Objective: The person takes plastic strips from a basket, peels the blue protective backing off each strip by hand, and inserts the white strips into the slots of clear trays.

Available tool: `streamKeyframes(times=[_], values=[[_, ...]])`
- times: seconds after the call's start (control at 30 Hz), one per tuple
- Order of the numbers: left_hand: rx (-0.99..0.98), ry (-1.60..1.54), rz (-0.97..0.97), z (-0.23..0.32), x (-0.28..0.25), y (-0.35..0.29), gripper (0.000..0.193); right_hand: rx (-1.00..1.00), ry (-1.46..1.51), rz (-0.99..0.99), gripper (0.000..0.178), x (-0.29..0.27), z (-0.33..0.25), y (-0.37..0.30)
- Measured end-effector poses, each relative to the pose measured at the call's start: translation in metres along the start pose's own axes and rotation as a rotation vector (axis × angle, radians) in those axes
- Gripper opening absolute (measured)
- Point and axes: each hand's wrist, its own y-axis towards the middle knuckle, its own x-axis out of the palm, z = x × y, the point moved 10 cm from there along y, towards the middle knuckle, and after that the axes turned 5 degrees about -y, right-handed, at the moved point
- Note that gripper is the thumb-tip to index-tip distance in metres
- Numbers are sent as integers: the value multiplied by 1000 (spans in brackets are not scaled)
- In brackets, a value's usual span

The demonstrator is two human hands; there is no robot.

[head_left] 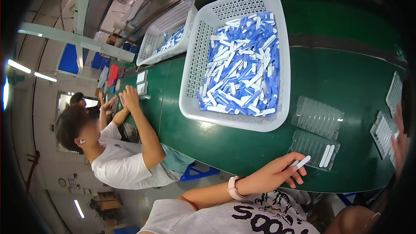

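Up and left of my left hand (277, 174), I have the basket (236, 124) heaped with loose pieces, plenty left. That hand is pinched around a white stick (304, 161). Just right of it, the near tray (303, 144) has two sticks (324, 157) in, most slots bare; the far tray (318, 115) looks unfilled. Farther right, a blurred hand (401, 135), maybe my right: grip I can't tell.

I am wearing the one camera on my head, a fisheye, and it is looking down over the near edge of the green table (234, 149). It is sitting close above my left hand (277, 173), cutting off my right hand (402, 141) at the right rim, and reaching past a co-worker (123, 164) on the left into the far room, which is leaning sideways.
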Motion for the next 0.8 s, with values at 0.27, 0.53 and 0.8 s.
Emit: streamKeyframes(times=[0.27, 0.53, 0.8], values=[[2, 32, 25, 1, 0, 3, 28, 596, 1400, -349, 50, 87, -14, -90], [-29, -12, 14, 6, 11, -2, 29, 0, -5, -226, 59, 54, -3, -55], [-89, 76, -48, 6, 18, 1, 14, 623, 1361, 210, 35, 63, -132, -25]])
